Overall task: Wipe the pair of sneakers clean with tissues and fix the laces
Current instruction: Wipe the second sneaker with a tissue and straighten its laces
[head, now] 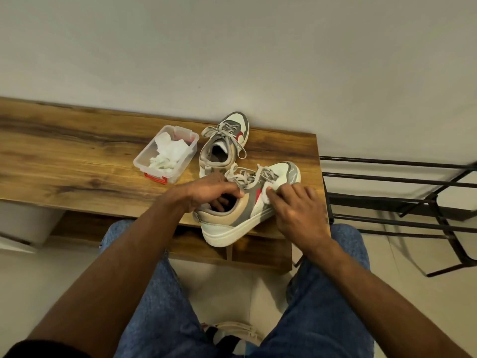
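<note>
Near sneaker (240,210) lies at the front edge of the wooden desk (77,156), tipped on its side, heel and white sole overhanging toward the person, toe pointing away to the right. Left hand (209,189) has its grip on the collar — fingers curled down inside the opening, thumb over the tongue near the loose laces (247,177) — so the shoe is braced from within. Right hand (296,205) pinches a small white tissue (265,193) under its fingertips and presses it to the side panel just beside the red mark; palm faces down, wrist low, forearm coming in from the right. Judged as wiping in progress on this shoe, laces not yet tidied. Handling: shoe looks light but bulky, sole stiff, upper soft enough to dent under pressure; the collar hold suits it, since it resists the rubbing. Tissue is flimsy, likely to shred or ball up on seams — short strokes advisable. Second sneaker (224,143) stands upright further back, laces slack, just beside a clear plastic box (165,153) holding crumpled tissues; box and shoe near but apart. Black metal rack (400,192) right of the desk.
</note>
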